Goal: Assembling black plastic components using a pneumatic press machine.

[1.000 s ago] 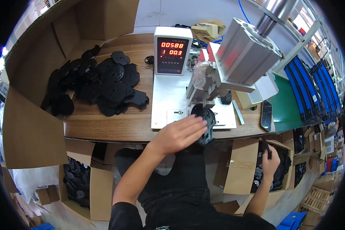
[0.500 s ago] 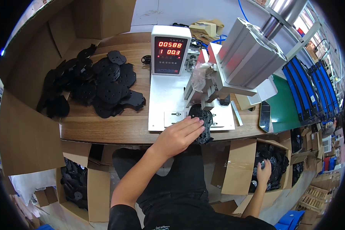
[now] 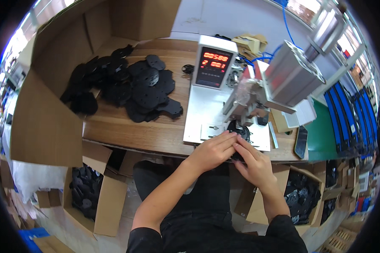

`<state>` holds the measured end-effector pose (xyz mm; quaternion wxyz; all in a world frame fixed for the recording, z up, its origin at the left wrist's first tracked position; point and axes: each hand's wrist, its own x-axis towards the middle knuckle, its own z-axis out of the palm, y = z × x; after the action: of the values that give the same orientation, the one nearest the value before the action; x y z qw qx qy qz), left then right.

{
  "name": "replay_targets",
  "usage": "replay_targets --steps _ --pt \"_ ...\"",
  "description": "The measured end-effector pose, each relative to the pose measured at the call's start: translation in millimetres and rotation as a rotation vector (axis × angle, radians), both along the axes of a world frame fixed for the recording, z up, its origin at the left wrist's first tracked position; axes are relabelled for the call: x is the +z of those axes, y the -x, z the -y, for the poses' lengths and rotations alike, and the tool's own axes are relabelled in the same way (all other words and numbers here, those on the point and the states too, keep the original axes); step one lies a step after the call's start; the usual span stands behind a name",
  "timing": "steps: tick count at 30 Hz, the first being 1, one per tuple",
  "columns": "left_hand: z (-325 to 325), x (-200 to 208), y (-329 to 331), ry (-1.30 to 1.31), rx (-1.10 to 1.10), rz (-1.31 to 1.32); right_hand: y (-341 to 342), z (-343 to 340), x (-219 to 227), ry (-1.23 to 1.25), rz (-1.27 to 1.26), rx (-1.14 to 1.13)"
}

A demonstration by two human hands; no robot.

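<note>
A black round plastic part [image 3: 241, 129] lies under the press head at the front of the silver base plate [image 3: 194, 126]. My left hand [image 3: 215, 151] rests over its near left side, fingers close together and thumb hidden. From the right my right hand [image 3: 256, 165] grips the part's near edge, its fingertips meeting those of the left hand. Both hands cover much of the part. Just above the fingers stand the metal jaws of the press [image 3: 245, 114], below a grey cylinder block [image 3: 293, 74].
A white control box [image 3: 215, 63] with red digits stands behind the plate. Black plates [image 3: 150, 95] are piled at left beside a large carton [image 3: 46, 122]. Open cartons of black parts stand below, left [image 3: 110, 206] and right [image 3: 257, 206]. A phone [image 3: 300, 142] lies at right.
My right hand has left the carton of black parts at lower right and joined my left hand at the part. The view has shifted, and the control box's lower digits differ.
</note>
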<state>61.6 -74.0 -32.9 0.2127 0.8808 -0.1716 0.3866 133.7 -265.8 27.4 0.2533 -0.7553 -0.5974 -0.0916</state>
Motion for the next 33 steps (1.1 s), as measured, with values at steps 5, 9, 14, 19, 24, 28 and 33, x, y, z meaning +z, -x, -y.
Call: replay_targets --steps 5,9,14,19,24,28,33 --pt "-4 -6 -1 -0.014 0.007 0.048 15 -8 -5 0.039 0.046 -0.14" --pt "-9 -15 -3 0.2 -0.082 0.052 16 -11 4 0.135 0.042 -0.193" --pt "-25 2 10 0.155 -0.098 0.064 6 -10 5 0.153 0.056 -0.18" --pt "-148 33 23 -0.052 0.141 0.02 5 -10 8 0.177 0.072 -0.17" --pt "-219 63 51 0.078 1.091 -0.618 9 -10 5 0.176 0.086 -0.172" --pt "-217 39 50 0.064 1.185 -0.665 10 -11 4 0.178 0.068 -0.194" --pt "-216 19 45 0.203 1.069 -0.478 13 -11 12 0.235 0.071 -0.208"
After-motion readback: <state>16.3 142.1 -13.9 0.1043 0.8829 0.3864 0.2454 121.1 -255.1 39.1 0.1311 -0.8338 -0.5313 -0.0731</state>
